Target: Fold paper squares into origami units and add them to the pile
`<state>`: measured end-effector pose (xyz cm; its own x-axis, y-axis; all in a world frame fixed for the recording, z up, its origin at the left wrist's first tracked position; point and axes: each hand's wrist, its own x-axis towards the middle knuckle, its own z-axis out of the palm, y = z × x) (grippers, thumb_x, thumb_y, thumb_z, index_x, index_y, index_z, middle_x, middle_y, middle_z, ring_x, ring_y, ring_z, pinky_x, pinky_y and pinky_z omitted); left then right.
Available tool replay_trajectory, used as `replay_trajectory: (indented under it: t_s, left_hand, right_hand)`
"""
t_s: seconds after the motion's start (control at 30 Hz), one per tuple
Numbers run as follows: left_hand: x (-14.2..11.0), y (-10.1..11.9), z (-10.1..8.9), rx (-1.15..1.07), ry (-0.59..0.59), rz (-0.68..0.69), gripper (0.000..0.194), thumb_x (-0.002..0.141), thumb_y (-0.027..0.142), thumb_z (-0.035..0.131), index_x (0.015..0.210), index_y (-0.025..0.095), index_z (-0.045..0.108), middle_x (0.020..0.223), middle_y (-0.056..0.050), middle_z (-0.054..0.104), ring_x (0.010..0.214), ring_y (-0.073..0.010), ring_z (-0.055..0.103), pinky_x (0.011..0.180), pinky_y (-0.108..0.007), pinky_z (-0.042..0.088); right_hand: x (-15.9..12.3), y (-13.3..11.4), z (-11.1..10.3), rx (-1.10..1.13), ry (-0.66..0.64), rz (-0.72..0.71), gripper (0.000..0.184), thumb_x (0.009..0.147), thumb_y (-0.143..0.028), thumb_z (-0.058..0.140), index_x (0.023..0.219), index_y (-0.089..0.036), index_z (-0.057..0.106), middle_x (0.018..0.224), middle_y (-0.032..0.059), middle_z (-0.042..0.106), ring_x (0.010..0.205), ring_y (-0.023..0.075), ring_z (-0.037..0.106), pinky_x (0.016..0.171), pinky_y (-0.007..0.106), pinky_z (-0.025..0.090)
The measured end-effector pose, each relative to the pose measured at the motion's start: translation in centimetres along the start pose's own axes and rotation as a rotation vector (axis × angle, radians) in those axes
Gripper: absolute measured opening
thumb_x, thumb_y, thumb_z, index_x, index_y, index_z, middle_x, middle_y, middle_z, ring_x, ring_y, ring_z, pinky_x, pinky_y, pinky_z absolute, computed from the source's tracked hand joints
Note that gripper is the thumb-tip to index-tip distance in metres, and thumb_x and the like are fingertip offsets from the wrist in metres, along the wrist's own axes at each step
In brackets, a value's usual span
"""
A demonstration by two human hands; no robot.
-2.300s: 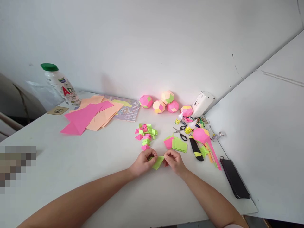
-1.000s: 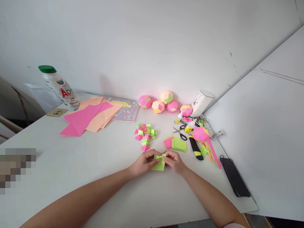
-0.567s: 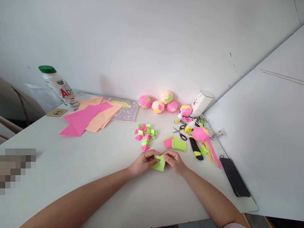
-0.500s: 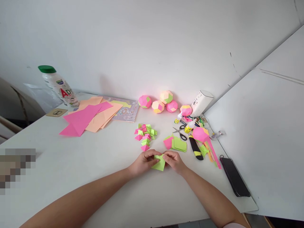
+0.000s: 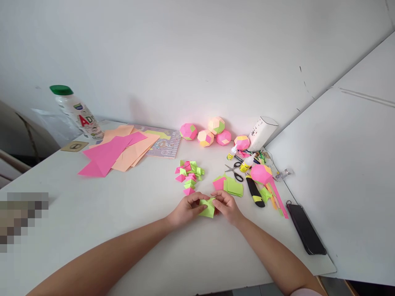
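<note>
A small square of lime-green paper (image 5: 207, 209) is pinched between both hands above the front middle of the table. My left hand (image 5: 189, 209) grips its left side, thumb on top. At the upper right corner, my right hand (image 5: 227, 207) pinches the sheet with thumb and fingers. The fingertips behind the paper are hidden. Just beyond the hands lies a cluster of folded pink and green paper pieces (image 5: 189, 174). A stack of green paper squares (image 5: 233, 187) rests beyond my right hand, with a pink square (image 5: 219, 183) beside it.
Scissors (image 5: 237, 170), a glue bottle (image 5: 246, 165) and a black-yellow cutter (image 5: 254, 193) lie to the right, near a phone (image 5: 305, 228). Several paper balls (image 5: 205, 138) line the wall. Pink sheets (image 5: 106, 156) and a white bottle (image 5: 78, 113) stand at the back left.
The green paper's lower edge has risen slightly and its top corner now looks bent under my right fingers. My right hand has shifted a little; both hands keep hold.
</note>
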<state>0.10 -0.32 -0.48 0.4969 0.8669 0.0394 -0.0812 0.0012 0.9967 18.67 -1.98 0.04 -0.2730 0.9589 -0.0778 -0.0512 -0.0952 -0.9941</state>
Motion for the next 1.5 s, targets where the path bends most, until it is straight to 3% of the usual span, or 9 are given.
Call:
replay_trajectory:
  t_s: [0.17, 0.33, 0.5, 0.67, 0.77, 0.93, 1.23, 1.37, 1.5]
  left_hand:
    - [0.0, -0.3, -0.1, -0.003, 0.002, -0.005, 0.025, 0.074, 0.032, 0.063, 0.095, 0.018, 0.063, 0.078, -0.002, 0.055, 0.067, -0.0127, 0.049, 0.061, -0.026, 0.042]
    - [0.2, -0.7, -0.1, -0.044, 0.077, -0.037, 0.034, 0.072, 0.033, 0.064, 0.102, 0.018, 0.058, 0.065, 0.003, 0.049, 0.060, -0.0105, 0.046, 0.056, -0.025, 0.039]
    - [0.3, 0.0, 0.0, -0.217, 0.104, -0.055, 0.054, 0.072, 0.031, 0.065, 0.120, 0.020, 0.042, 0.083, -0.001, 0.054, 0.067, -0.0116, 0.052, 0.061, -0.026, 0.044]
    - [0.1, 0.8, 0.1, -0.223, 0.017, -0.063, 0.038, 0.072, 0.031, 0.065, 0.103, 0.017, 0.049, 0.089, -0.004, 0.057, 0.077, -0.0155, 0.057, 0.069, -0.030, 0.048]
    - [-0.2, 0.8, 0.1, -0.159, -0.055, -0.082, 0.039, 0.075, 0.030, 0.063, 0.108, 0.017, 0.047, 0.087, -0.005, 0.058, 0.080, -0.0170, 0.058, 0.070, -0.031, 0.047]
    - [-0.4, 0.4, 0.2, 0.007, 0.034, 0.002, 0.054, 0.075, 0.031, 0.062, 0.122, 0.023, 0.035, 0.085, -0.001, 0.051, 0.074, -0.0137, 0.053, 0.070, -0.030, 0.044]
    - [-0.8, 0.4, 0.4, 0.080, -0.075, 0.140, 0.015, 0.083, 0.028, 0.050, 0.094, 0.020, 0.042, 0.076, 0.001, 0.047, 0.067, -0.0115, 0.046, 0.061, -0.025, 0.039]
    - [-0.9, 0.1, 0.3, 0.198, -0.121, 0.159, 0.019, 0.084, 0.025, 0.047, 0.102, 0.020, 0.046, 0.080, -0.002, 0.052, 0.066, -0.0125, 0.047, 0.058, -0.025, 0.039]
    - [-0.8, 0.1, 0.2, 0.329, -0.064, 0.251, 0.028, 0.085, 0.021, 0.043, 0.112, 0.020, 0.048, 0.091, -0.007, 0.054, 0.078, -0.0164, 0.051, 0.069, -0.029, 0.043]
  right_hand:
    - [0.0, 0.1, -0.1, -0.040, -0.011, -0.010, 0.020, 0.079, -0.036, 0.060, 0.085, -0.018, 0.057, 0.063, -0.0023, 0.055, 0.049, 0.0093, 0.050, 0.048, 0.022, 0.044]
    - [0.0, -0.2, 0.1, -0.017, -0.031, -0.040, 0.033, 0.077, -0.034, 0.062, 0.106, -0.021, 0.051, 0.072, -0.0016, 0.056, 0.056, 0.0105, 0.053, 0.050, 0.022, 0.043]
    - [-0.1, -0.3, 0.5, -0.151, -0.103, -0.040, 0.027, 0.075, -0.033, 0.065, 0.095, -0.016, 0.058, 0.080, 0.0020, 0.058, 0.062, 0.0104, 0.050, 0.053, 0.022, 0.039]
    - [0.0, -0.2, 0.4, -0.172, -0.019, -0.041, 0.023, 0.077, -0.038, 0.060, 0.083, -0.016, 0.058, 0.069, -0.0003, 0.056, 0.053, 0.0096, 0.047, 0.047, 0.022, 0.039]
    - [0.1, -0.2, 0.1, -0.107, 0.016, -0.027, 0.021, 0.078, -0.037, 0.058, 0.074, -0.017, 0.054, 0.064, -0.0006, 0.056, 0.056, 0.0123, 0.053, 0.048, 0.023, 0.042]
    - [0.2, 0.2, -0.5, -0.040, -0.071, 0.026, 0.019, 0.073, -0.031, 0.061, 0.067, -0.018, 0.048, 0.058, -0.0024, 0.055, 0.049, 0.0117, 0.054, 0.045, 0.022, 0.040]
    - [0.1, 0.2, -0.4, -0.069, -0.064, 0.008, 0.021, 0.076, -0.034, 0.060, 0.069, -0.017, 0.051, 0.059, -0.0031, 0.053, 0.051, 0.0104, 0.052, 0.049, 0.023, 0.042]
    - [0.0, 0.0, -0.2, -0.093, -0.051, 0.009, 0.023, 0.078, -0.036, 0.059, 0.069, -0.017, 0.051, 0.059, -0.0034, 0.050, 0.051, 0.0100, 0.050, 0.049, 0.023, 0.043]
    - [0.0, 0.1, -0.2, -0.112, -0.074, 0.013, 0.023, 0.077, -0.037, 0.062, 0.073, -0.016, 0.052, 0.060, -0.0037, 0.049, 0.051, 0.0093, 0.049, 0.050, 0.022, 0.042]
